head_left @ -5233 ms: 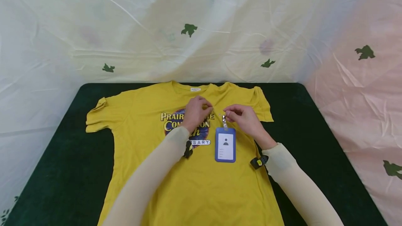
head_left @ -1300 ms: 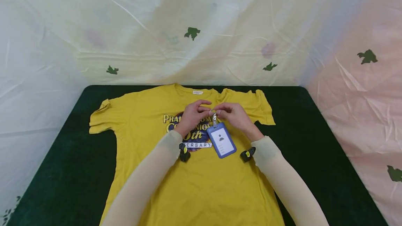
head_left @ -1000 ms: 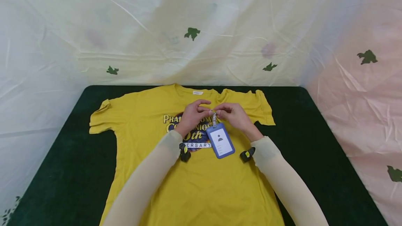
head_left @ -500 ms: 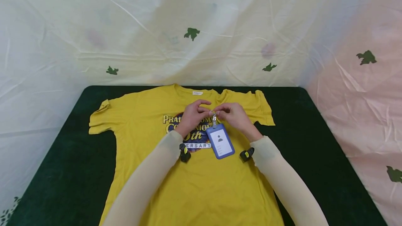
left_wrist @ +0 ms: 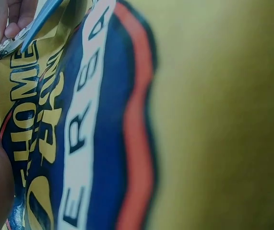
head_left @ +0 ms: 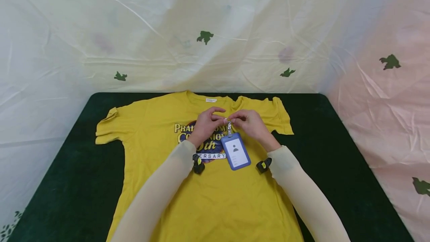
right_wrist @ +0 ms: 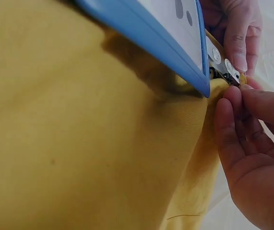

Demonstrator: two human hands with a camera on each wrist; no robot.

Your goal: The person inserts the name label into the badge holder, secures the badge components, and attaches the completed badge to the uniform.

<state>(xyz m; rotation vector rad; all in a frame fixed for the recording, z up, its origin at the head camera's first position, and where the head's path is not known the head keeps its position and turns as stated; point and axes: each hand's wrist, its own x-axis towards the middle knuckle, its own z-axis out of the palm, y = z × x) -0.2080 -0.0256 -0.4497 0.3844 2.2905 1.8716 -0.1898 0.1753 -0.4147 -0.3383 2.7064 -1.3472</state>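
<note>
A yellow T-shirt (head_left: 198, 193) with a printed chest logo lies spread face up. On its chest rests a blue-framed ID badge (head_left: 236, 151), slightly tilted, its strap and metal clip (head_left: 229, 127) pointing up toward the collar. My left hand (head_left: 205, 125) pinches a bit of shirt cloth with thumb and forefinger at the clip's upper end. Close against it, my right hand (head_left: 251, 123) pinches at the clip. In the right wrist view the clip (right_wrist: 223, 62) runs into a raised cloth fold between both hands' fingertips. Fingers partly hide where clip and cloth meet.
Under the shirt is a dark green table (head_left: 67, 182), showing along both sides. A pale patterned curtain (head_left: 151, 40) hangs behind it, and a pinkish one (head_left: 396, 115) on the right. Each wrist bears a small black camera.
Since the oldest frame, my right hand has brought the badge left to my left hand, and the badge has tilted. Over the last second, hands and badge have stayed almost still.
</note>
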